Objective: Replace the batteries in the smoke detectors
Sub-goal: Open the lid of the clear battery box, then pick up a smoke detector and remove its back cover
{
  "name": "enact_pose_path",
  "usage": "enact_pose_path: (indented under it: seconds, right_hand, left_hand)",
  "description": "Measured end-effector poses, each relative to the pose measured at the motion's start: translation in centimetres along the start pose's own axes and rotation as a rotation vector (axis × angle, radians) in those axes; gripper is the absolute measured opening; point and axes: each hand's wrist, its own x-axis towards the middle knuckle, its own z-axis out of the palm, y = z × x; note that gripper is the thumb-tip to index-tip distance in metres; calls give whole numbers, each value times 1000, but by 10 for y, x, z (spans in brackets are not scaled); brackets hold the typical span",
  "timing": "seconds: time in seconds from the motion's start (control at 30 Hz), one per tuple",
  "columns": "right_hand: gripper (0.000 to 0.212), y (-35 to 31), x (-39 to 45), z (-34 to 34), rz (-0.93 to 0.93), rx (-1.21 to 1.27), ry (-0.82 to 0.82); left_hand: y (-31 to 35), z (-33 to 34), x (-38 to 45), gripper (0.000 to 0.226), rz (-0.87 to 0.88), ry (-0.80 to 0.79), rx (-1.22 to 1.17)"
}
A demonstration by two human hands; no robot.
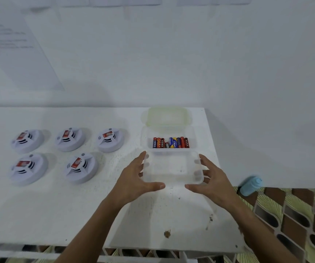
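detectors point(68, 154) left of batteries point(171, 142), batteries in box point(145, 137)

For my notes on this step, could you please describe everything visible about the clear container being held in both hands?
The clear container is a shallow, translucent, plastic-looking rectangle with rounded corners, apparently empty. The left hand and right hand grip its opposite sides, thumbs at the near edge. It sits level just nearer than the battery box; whether it touches the table is unclear.

No text is legible. The batteries point(171, 142), right of centre, carry printed characters too small to read. Red labels on the five smoke detectors point(69, 139), at left, are unreadable. The wall sheet point(10, 37), upper left, shows blurred lines only.
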Motion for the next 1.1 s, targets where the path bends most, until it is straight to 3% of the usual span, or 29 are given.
enact_pose_path:
  seconds: [0.37,0.53,0.67,0.87,1.1]
  right_hand:
    - [80,-11,9,-3,-20,-33,-16]
    - [98,-11,6,-2,33,-57,37]
    - [106,-23,-3,0,-18,-241,113]
    - [87,-71,-5,42,-208,-373,123]
    - [66,-116,20,162,-282,-419,0]
  left_hand:
    - [9,-3,11,120,-26,27,61]
    - [17,-4,5,120,-25,57,91]
    - [21,-13,-1,117,0,81,165]
    - [9,-64,-15,81,108,205,181]
    - [-37,-166,-42,55,101,259,321]
